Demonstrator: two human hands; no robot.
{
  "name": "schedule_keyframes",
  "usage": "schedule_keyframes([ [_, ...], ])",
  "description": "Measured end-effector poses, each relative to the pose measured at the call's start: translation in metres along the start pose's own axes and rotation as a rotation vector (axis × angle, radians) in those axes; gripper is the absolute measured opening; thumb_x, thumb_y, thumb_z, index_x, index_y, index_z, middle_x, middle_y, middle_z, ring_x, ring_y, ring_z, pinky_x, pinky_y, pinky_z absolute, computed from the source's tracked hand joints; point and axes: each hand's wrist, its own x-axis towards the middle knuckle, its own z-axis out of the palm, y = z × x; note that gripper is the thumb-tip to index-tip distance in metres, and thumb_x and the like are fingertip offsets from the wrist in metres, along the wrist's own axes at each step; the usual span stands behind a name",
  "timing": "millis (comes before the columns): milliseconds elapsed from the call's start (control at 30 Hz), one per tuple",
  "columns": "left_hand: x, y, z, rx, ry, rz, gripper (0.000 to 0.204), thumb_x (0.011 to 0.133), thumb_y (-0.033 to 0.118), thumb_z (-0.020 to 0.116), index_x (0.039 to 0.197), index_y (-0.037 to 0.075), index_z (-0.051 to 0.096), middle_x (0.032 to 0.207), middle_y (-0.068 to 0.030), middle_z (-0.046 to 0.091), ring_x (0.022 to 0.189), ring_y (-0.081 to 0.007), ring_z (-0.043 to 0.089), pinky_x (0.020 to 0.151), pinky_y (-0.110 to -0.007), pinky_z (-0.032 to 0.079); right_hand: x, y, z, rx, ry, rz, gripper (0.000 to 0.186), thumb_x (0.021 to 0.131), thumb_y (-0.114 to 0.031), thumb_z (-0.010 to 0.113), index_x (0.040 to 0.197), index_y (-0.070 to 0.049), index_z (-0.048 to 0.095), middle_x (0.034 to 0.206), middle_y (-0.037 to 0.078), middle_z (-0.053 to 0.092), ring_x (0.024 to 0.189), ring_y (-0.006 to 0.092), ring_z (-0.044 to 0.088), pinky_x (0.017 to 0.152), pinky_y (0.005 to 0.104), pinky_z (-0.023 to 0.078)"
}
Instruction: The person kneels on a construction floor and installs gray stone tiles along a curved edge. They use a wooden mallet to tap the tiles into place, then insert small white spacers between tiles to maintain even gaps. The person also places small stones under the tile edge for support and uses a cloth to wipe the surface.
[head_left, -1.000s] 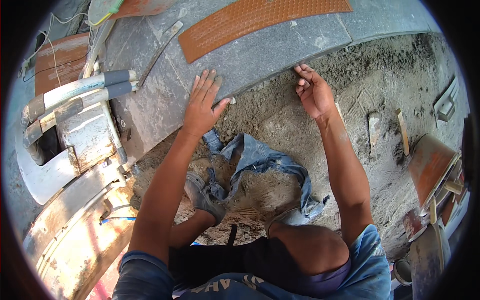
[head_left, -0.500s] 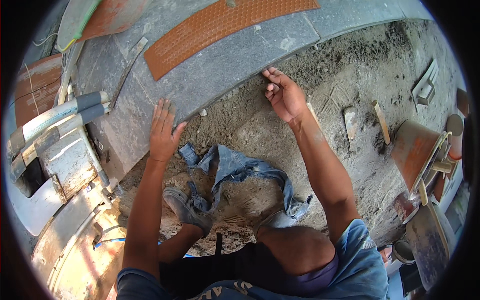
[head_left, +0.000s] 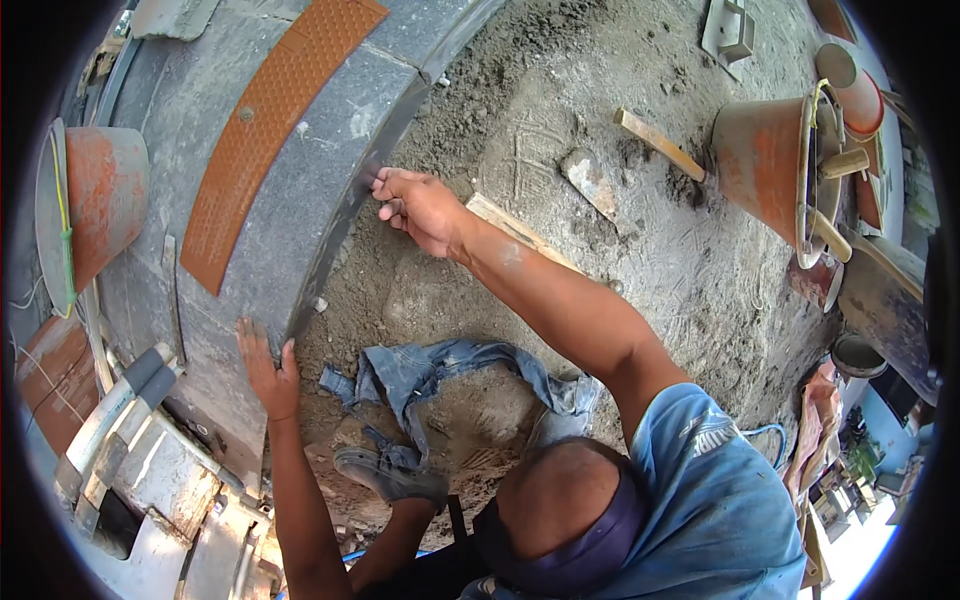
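Observation:
A large grey stone slab (head_left: pixel 330 160) lies along the left side, its edge running beside loose sand (head_left: pixel 500 250). My left hand (head_left: pixel 268 375) rests flat on the slab near its lower corner, fingers stretched out. At the slab's edge, farther up, my right hand (head_left: pixel 415 212) has its fingers curled, with the fingertips close against the edge. Anything small between those fingers is hidden. An orange-brown textured strip (head_left: pixel 255 140) lies on top of the slab. A crumpled blue cloth (head_left: pixel 420 365) lies on the sand by my feet.
A sand-coloured wooden strip (head_left: pixel 515 228), a flat blade (head_left: pixel 592 185) and a wooden handle (head_left: pixel 660 145) lie on the sand. A steel float (head_left: pixel 728 35) is beyond them. Orange buckets stand right (head_left: pixel 760 155) and left (head_left: pixel 105 205). Pipes (head_left: pixel 120 405) are at lower left.
The view has turned, so the slab and strip sit farther left and steeper. Against the slab, my left hand stays flat and my right hand remains by the edge, fingers still curled.

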Motion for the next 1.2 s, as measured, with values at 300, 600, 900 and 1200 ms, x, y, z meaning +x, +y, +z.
schedule_keyframes([
  [300, -0.0020, -0.0025, 0.0021, 0.008, -0.003, 0.009, 0.051, 0.087, 0.020, 0.060, 0.129, -0.002, 0.043, 0.137, -0.0207, 0.038, 0.128, -0.0392, 0.033, 0.105, -0.048, 0.029, 0.0003, 0.0001, 0.0003, -0.019, 0.004, 0.013, 0.016, 0.080, -0.008, 0.055, 0.095, -0.007, 0.057, 0.080, -0.002, 0.052, 0.061, 0.0074, 0.049, 0.056, 0.0209, 0.038],
  [600, -0.0008, -0.0022, 0.0035, 0.018, 0.019, 0.016, 0.050, 0.087, 0.020, 0.060, 0.128, -0.003, 0.044, 0.136, -0.0214, 0.040, 0.127, -0.0397, 0.035, 0.104, -0.048, 0.030, -0.0013, -0.0043, 0.0021, -0.010, -0.008, 0.018, 0.004, 0.079, -0.007, 0.056, 0.082, -0.010, 0.057, 0.077, -0.004, 0.051, 0.058, 0.0070, 0.047, 0.056, 0.0202, 0.039],
  [900, -0.0006, 0.0002, 0.0032, 0.021, 0.034, 0.019, 0.049, 0.085, 0.017, 0.061, 0.127, -0.003, 0.045, 0.136, -0.0211, 0.040, 0.128, -0.0373, 0.035, 0.105, -0.043, 0.030, -0.0050, -0.0053, 0.0006, 0.013, -0.022, 0.019, 0.005, 0.080, -0.006, 0.055, 0.080, -0.011, 0.056, 0.078, -0.004, 0.050, 0.058, 0.0062, 0.046, 0.056, 0.0199, 0.039],
  [1200, -0.0013, 0.0010, 0.0023, 0.009, 0.036, -0.021, 0.049, 0.084, 0.017, 0.061, 0.125, -0.003, 0.046, 0.135, -0.0223, 0.040, 0.127, -0.0386, 0.035, 0.105, -0.044, 0.030, -0.0022, -0.0002, -0.0020, 0.016, -0.060, 0.027, 0.006, 0.081, -0.006, 0.055, 0.086, -0.010, 0.055, 0.078, -0.005, 0.050, 0.059, 0.0062, 0.046, 0.057, 0.0207, 0.037],
])
